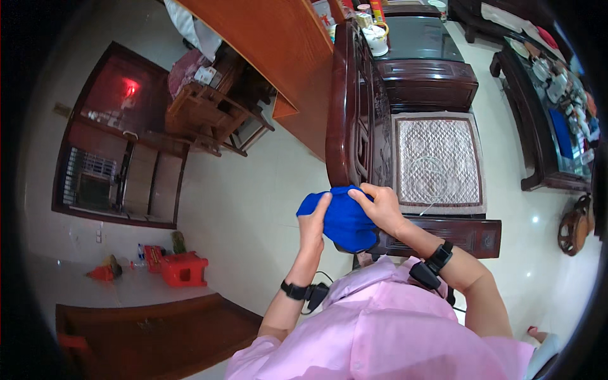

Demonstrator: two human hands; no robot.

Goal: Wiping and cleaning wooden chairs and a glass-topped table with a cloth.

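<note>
A bright blue cloth (347,221), bunched up, is gripped between my two hands in front of my chest. My left hand (312,223) pinches its left side, thumb on top and the other fingers hidden behind or under it. At its upper right, my right hand (382,208) is closed on the fabric, thumb pressing down. The cloth overlaps the near end of a dark, glossy wooden sofa's back (340,126); whether it touches the wood I cannot tell. Just right of my right hand is the sofa's wooden armrest (443,235).
A quilted seat pad (437,152) with a thin white cable lies on the sofa. Beyond stands a dark cabinet (424,38) with a white teapot (375,39). A cluttered low table (538,120) is at right. Left are wooden chairs (209,117), a red stool (183,269) and a door (120,133).
</note>
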